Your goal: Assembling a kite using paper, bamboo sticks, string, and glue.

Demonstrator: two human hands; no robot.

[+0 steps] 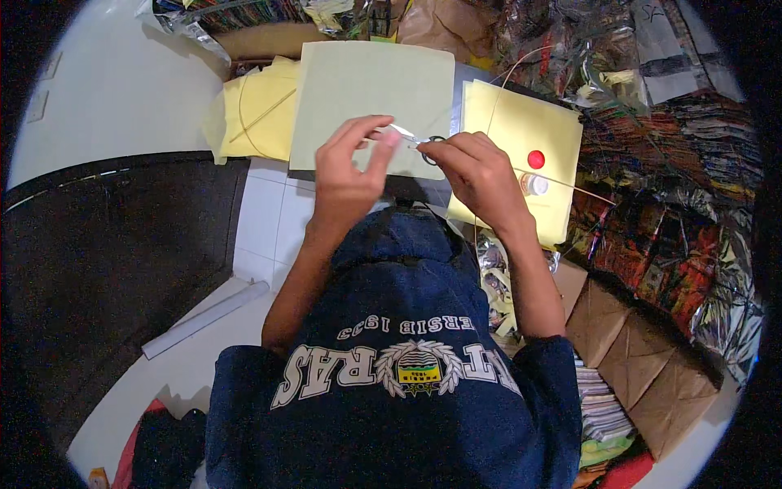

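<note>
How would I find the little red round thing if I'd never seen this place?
Look for the yellow paper sheet lying on the person's right side, just past the right hand. Near its middle sits a small red round cap, with a small white-topped bottle just below it. It is the only bright red dot on the yellow paper; the bottle beside it is pale.

Both hands [346, 175] [481, 175] raised together, fingertips pinched.

Left hand [349, 171] and right hand [481, 175] pinch small scissors [425, 147] over yellow paper [371, 102]
</note>
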